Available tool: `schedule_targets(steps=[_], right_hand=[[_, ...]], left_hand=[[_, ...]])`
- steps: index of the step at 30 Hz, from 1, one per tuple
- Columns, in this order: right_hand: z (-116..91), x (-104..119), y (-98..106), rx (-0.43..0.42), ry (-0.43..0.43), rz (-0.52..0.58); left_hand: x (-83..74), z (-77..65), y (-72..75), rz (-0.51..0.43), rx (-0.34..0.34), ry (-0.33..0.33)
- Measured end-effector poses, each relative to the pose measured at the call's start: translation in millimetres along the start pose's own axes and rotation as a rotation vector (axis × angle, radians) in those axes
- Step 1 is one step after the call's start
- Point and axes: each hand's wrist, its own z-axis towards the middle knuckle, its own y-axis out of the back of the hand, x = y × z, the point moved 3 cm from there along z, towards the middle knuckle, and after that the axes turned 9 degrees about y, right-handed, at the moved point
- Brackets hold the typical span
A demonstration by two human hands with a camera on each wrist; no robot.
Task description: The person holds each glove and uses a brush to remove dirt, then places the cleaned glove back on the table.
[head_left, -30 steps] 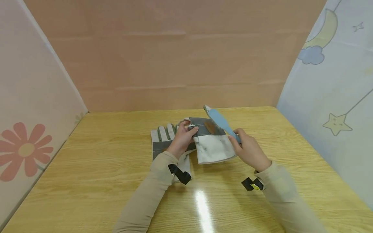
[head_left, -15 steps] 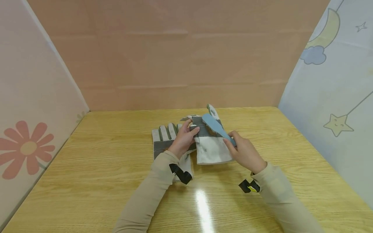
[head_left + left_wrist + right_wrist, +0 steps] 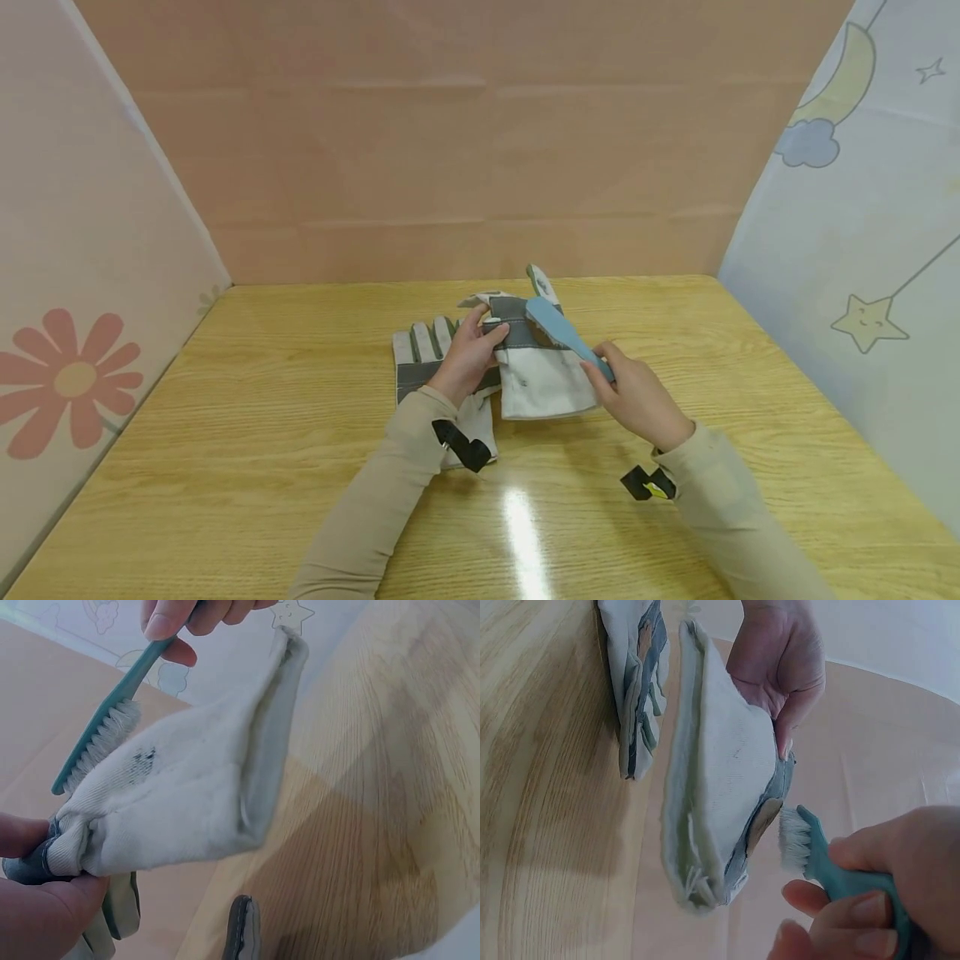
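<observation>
My left hand [image 3: 468, 357] pinches a white and grey work glove [image 3: 543, 383] at its grey band, holding it raised over the table. Dark smudges mark the white cuff in the left wrist view, and a brown patch [image 3: 765, 826] shows on the band in the right wrist view. My right hand [image 3: 637, 396] grips the handle of a blue brush [image 3: 566, 332]. Its white bristles [image 3: 105, 742] face the glove, right at the band. A second matching glove [image 3: 420, 367] lies on the table, partly covered by my left hand and forearm.
The wooden table [image 3: 262, 433] stretches out on all sides of the gloves. A plain tan backdrop [image 3: 465, 150] stands along its far edge. Printed panels with a flower [image 3: 75, 379] and a star [image 3: 870, 323] flank it left and right.
The brush has moved left and lower across the glove's band, covering the brown patch in the head view. The held glove has shifted slightly; the left hand keeps its grip.
</observation>
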Motion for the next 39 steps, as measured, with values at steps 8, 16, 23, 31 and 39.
schedule_targets(steps=[8, 16, 23, 31, 39], right_hand=[[-0.1, 4.6, 3.9, -0.055, 0.033, -0.028], [1.5, 7.4, 1.9, -0.034, 0.011, -0.002], [-1.8, 3.2, 2.7, -0.034, 0.015, -0.04], [-3.3, 3.6, 5.7, -0.05, 0.015, -0.047], [-1.5, 4.5, 3.4, -0.039, -0.008, -0.015]], left_hand=[[-1.1, -0.1, -2.8, 0.008, -0.007, 0.003], [-1.5, -0.5, -4.8, 0.011, -0.001, 0.026], [-1.9, -0.1, -4.5, -0.008, -0.013, 0.013], [-2.4, -2.7, -6.1, -0.006, -0.003, 0.018], [-1.2, -1.2, -7.6, 0.0, 0.019, 0.021]])
